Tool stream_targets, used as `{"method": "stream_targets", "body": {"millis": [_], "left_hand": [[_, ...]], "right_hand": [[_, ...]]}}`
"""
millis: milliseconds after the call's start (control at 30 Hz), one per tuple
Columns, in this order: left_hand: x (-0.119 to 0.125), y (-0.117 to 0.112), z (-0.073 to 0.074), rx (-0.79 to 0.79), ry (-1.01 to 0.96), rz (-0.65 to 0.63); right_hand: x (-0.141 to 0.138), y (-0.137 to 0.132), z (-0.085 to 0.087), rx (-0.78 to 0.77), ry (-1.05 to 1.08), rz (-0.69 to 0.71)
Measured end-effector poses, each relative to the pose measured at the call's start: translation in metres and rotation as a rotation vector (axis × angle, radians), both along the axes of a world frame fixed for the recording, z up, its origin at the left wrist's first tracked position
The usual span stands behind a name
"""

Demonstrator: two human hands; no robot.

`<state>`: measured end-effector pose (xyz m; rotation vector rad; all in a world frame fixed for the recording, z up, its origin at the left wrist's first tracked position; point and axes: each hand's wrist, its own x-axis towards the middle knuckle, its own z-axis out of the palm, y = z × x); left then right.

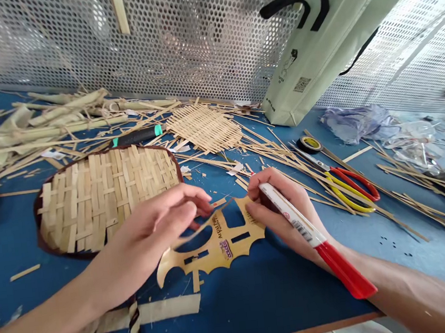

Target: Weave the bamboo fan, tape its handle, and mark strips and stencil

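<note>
My right hand point(286, 207) is closed around a red-and-white marker pen point(295, 217) with a barcode on its barrel. The thumb and fingers of that hand also pinch the right end of a tan flat cutout point(215, 246), which has scalloped edges, slots and printed lettering. My left hand point(153, 227) hovers at the cutout's upper left edge, fingers loosely curled and thumb apart; whether a fingertip touches it I cannot tell. Left of it lies a woven bamboo fan point(106, 194) with a dark rim, its wrapped handle point(134, 329) showing below my left wrist.
Behind are a round woven piece point(204, 127), loose bamboo strips point(276, 150) and a black-and-teal tool handle point(138, 136). To the right lie red-and-yellow scissors point(352, 187), a tape roll point(310, 144) and crumpled plastic point(414, 141). A pale green bag point(315, 61) leans against the perforated panel point(193, 42).
</note>
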<state>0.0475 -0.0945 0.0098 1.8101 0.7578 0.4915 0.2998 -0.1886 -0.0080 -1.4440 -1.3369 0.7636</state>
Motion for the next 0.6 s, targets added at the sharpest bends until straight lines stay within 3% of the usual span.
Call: {"method": "stream_targets", "body": {"millis": [167, 333, 467, 600], "left_hand": [[-0.003, -0.002, 0.003, 0.238, 0.022, 0.144], [0.002, 0.000, -0.010, 0.560, 0.079, 0.019], [0.004, 0.006, -0.019, 0.514, 0.132, 0.005], [0.005, 0.009, -0.021, 0.408, 0.106, 0.021]], "right_hand": [[0.007, 0.006, -0.002, -0.084, -0.081, 0.000], [0.008, 0.005, 0.002, -0.087, -0.175, -0.002], [0.008, 0.003, 0.001, -0.064, -0.171, 0.070], [0.008, 0.002, -0.001, -0.053, -0.176, 0.092]]}}
